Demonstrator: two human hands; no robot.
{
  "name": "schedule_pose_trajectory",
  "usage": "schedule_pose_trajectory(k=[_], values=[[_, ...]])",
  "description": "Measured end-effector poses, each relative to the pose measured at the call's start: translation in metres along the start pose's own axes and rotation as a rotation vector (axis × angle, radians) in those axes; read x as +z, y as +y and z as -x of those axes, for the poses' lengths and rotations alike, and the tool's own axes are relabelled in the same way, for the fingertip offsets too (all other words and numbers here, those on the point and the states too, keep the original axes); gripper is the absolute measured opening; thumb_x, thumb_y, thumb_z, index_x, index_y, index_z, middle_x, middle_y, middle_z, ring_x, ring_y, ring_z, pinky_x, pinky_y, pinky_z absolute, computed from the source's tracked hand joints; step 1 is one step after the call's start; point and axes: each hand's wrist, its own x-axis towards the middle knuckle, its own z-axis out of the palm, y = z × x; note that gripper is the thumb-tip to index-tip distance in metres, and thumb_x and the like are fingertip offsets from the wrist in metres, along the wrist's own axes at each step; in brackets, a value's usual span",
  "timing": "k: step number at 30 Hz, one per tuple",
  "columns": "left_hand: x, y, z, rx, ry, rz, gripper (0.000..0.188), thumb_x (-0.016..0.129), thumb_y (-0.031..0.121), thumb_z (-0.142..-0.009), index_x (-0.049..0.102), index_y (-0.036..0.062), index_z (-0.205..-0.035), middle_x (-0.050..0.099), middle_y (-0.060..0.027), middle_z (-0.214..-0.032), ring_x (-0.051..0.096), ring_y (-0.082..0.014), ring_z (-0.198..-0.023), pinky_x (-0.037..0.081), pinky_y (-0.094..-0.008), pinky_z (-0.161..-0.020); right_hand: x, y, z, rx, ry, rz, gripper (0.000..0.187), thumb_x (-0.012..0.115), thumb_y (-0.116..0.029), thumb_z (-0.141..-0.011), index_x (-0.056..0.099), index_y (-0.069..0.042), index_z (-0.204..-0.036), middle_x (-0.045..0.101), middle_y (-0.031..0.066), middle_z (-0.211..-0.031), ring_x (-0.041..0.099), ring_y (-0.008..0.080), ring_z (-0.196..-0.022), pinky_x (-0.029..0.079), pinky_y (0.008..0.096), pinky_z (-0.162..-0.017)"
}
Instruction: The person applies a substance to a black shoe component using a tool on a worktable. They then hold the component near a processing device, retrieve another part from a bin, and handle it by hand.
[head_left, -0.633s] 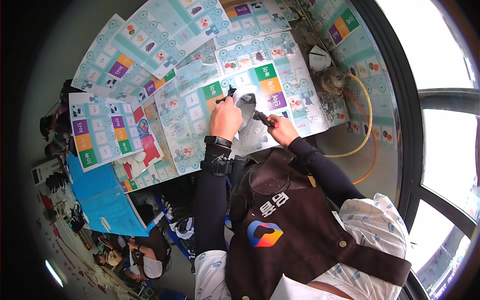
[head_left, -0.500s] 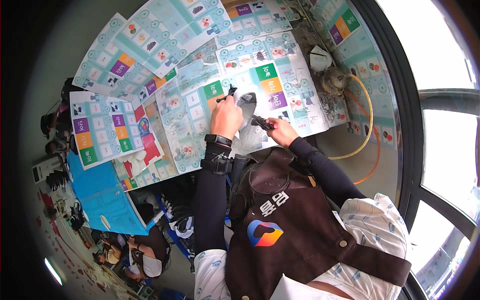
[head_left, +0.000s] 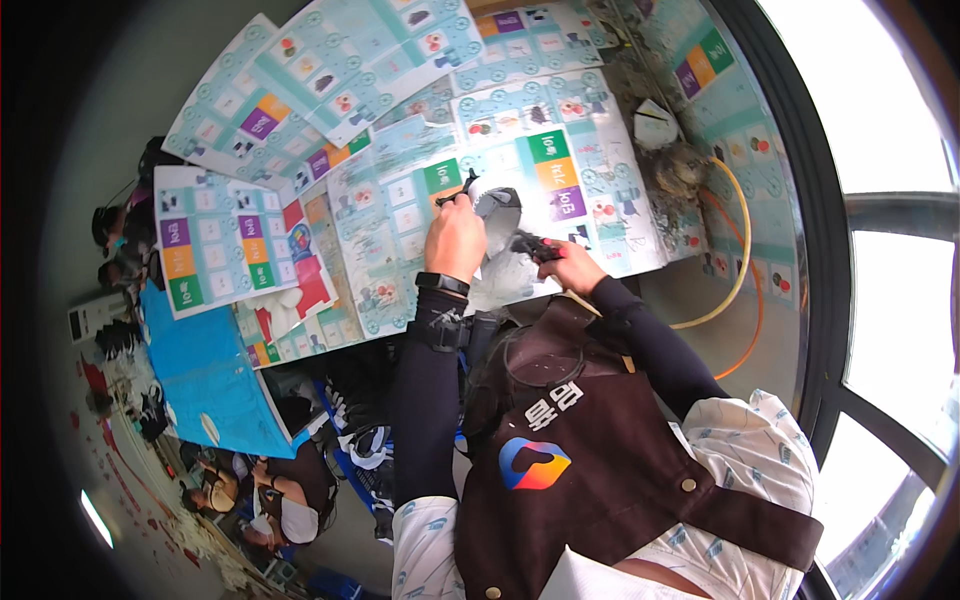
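My left hand (head_left: 457,240) is closed round a grey, white and black shoe (head_left: 499,208), held over the sheet-covered work table (head_left: 380,290). In my right hand (head_left: 572,268) is a black air gun (head_left: 532,246), its front end close to the shoe's lower right edge. A pale yellow hose (head_left: 741,210) loops round to the right hand. The fingers partly hide the gun's grip. White powder-like dust lies on the table below the shoe.
Printed sheets (head_left: 350,65) stand along the table's far left side. A dusty round fitting (head_left: 682,168) sits at the right, with an orange hose (head_left: 757,300) beside it. Shoes fill a blue crate (head_left: 365,470) below the table. People (head_left: 285,495) sit at lower left.
The whole view has shifted slightly, so the table appears further right. The shoe is turned a little in my left hand. Both hands keep their hold.
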Motion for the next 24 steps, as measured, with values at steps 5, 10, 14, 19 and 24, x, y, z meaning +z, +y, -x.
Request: schedule_pose_trajectory(k=[5, 10, 14, 19, 24], values=[[-0.052, -0.014, 0.087, -0.115, 0.255, 0.002, 0.034, 0.06, 0.008, -0.091, 0.056, -0.0118, -0.118, 0.063, -0.0303, -0.103, 0.066, -0.0447, -0.096, 0.056, -0.0493, -0.081, -0.035, 0.039, -0.011, -0.217, 0.266, 0.417, 0.04, 0.058, -0.009, -0.092, 0.057, -0.004, -0.131, 0.069, 0.0305, -0.097, 0.067, 0.0491, -0.087, 0.052, 0.0561, -0.074], [-0.052, -0.091, 0.25, -0.671, 0.508, 0.448, 0.038, 0.058, 0.024, -0.105, 0.059, -0.0047, -0.13, 0.068, -0.0307, -0.112, 0.068, -0.0486, -0.094, 0.054, -0.0497, -0.079, -0.058, 0.074, -0.035, -0.211, 0.478, 0.789, 0.043, 0.062, 0.0, -0.088, 0.049, 0.001, -0.129, 0.061, 0.0312, -0.118, 0.057, 0.0506, -0.114, 0.046, 0.0558, -0.098], [0.026, -0.14, 0.399, -1.022, 0.873, 0.996, 0.037, 0.062, 0.02, -0.104, 0.06, -0.0018, -0.134, 0.07, -0.0136, -0.116, 0.07, -0.0277, -0.096, 0.055, -0.0391, -0.082, -0.058, 0.109, -0.049, -0.111, 0.488, 0.959, 0.063, 0.064, 0.001, -0.082, 0.039, 0.006, -0.139, 0.053, 0.034, -0.125, 0.048, 0.0534, -0.121, 0.04, 0.0559, -0.107], [-0.023, -0.271, 0.471, -1.12, 1.423, 1.299, 0.04, 0.058, 0.022, -0.105, 0.054, 0.0004, -0.138, 0.067, -0.0139, -0.117, 0.071, -0.0253, -0.102, 0.06, -0.0383, -0.085, -0.046, 0.098, -0.049, -0.091, 0.487, 1.13, 0.072, 0.067, -0.006, -0.075, 0.044, 0.005, -0.142, 0.047, 0.0284, -0.137, 0.045, 0.0481, -0.128, 0.036, 0.0525, -0.114], [-0.221, -0.308, 0.445, -0.972, 0.961, 0.35, 0.084, 0.068, 0.049, -0.098, 0.031, 0.0013, -0.157, 0.049, -0.0275, -0.144, 0.056, -0.0417, -0.125, 0.048, -0.0532, -0.1, 0.037, -0.037, -0.024, -0.305, 0.405, 1.171, 0.056, 0.07, -0.009, -0.081, 0.055, 0.0, -0.135, 0.056, 0.0217, -0.134, 0.048, 0.0405, -0.132, 0.037, 0.0508, -0.115]])
